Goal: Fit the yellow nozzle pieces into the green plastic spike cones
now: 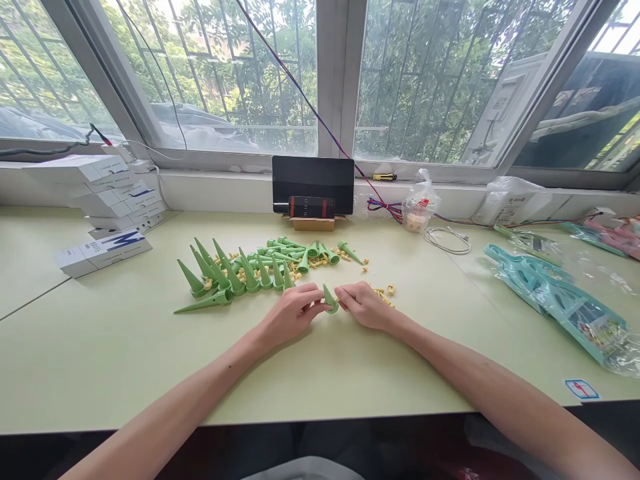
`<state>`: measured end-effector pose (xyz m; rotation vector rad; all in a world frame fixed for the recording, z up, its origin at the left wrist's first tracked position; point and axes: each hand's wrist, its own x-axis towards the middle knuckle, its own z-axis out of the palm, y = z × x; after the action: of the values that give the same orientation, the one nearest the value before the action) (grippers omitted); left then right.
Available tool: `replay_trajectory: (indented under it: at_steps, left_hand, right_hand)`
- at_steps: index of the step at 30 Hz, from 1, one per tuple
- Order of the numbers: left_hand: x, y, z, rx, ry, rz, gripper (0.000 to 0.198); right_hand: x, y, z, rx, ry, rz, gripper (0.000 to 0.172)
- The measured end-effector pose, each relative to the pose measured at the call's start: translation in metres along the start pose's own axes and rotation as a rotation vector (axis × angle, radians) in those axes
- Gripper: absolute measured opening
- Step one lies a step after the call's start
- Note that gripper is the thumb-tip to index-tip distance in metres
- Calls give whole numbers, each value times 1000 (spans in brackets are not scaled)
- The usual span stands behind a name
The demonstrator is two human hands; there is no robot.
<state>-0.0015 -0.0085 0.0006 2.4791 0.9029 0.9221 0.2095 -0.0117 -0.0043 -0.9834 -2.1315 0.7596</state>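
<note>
Between my two hands, just above the table, a green plastic cone spike (329,300) points upward. My left hand (293,310) pinches it from the left side. Close against its right side, my right hand (364,305) has its fingertips pressed together on a small yellow piece, mostly hidden by the fingers. Several more green cone spikes (235,277) stand in a row to the left, and others lie heaped behind my hands. Small yellow plastic pieces (320,261) are scattered among them, with a few more (384,293) beyond my right hand.
A tablet (313,175) with a phone (313,207) before it leans by the window. White boxes (107,193) are stacked at left. Bagged turquoise plastic items (555,293) lie at right, near a white cable (447,241) and a plastic bag (419,205). The table's front edge (320,421) runs below my forearms.
</note>
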Motion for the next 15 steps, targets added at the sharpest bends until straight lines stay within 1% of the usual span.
replay_trajectory:
  at_steps: [2, 6, 11, 13, 15]
  left_hand:
    - [0, 1, 0, -13, 0, -15, 28]
    - [1, 5, 0, -101, -12, -94, 25]
    - [4, 11, 0, -258, 4, -212, 30]
    - [4, 10, -2, -354, -44, -297, 32]
    - [5, 9, -4, -475, -137, -401, 35]
  right_hand:
    - [0, 0, 0, -3, -1, 4, 42]
    - [0, 0, 0, 10, -7, 4, 42]
    - [-1, 2, 0, -5, -16, 4, 40]
    - [-1, 2, 0, -17, -18, -4, 40]
    - [-1, 1, 0, -28, -25, -14, 40]
